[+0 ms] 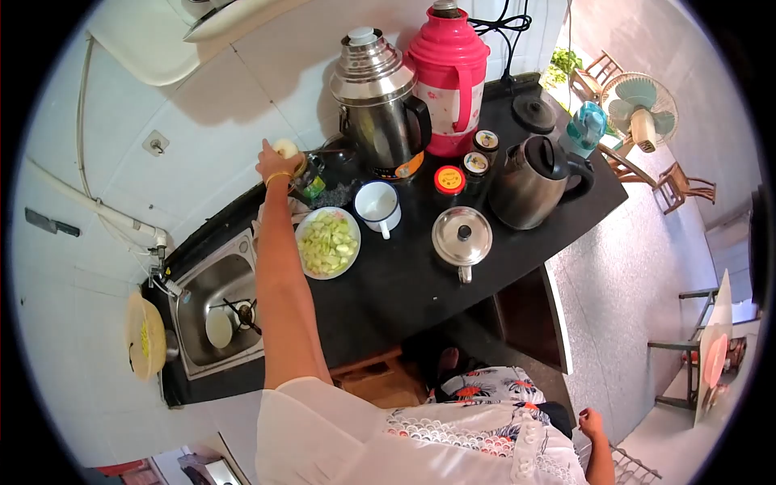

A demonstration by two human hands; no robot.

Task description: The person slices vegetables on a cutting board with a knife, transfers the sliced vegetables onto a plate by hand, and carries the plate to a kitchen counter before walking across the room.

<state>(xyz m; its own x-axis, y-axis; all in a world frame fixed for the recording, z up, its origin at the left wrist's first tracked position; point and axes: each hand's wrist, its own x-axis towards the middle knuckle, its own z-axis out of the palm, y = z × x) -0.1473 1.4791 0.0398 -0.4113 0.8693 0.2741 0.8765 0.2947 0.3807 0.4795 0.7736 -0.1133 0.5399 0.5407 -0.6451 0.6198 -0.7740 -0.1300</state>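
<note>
My left hand (276, 163) reaches to the back of the counter, by the wall. Its fingers bend around the side of a small round pale thing (285, 148) whose kind I cannot make out. Just below that hand stand a green-labelled glass jar (312, 187) and a bunched dark mesh (335, 196). Nearer to me, a white plate (356, 257) holds chopped pale-green vegetable pieces (327, 242). Beside it is a white enamel mug (377, 207). Low at the right, my right hand (592, 422) hangs by my side, fingers curled, with nothing visible in them.
A steel thermos (372, 121), a pink thermos (440, 93), lidded jars (449, 180), a lidded steel cup (461, 236) and a kettle (529, 182) stand on the dark counter. The sink (194, 303) is at left, beside a yellow basin (145, 335). A cabinet door (529, 315) hangs open.
</note>
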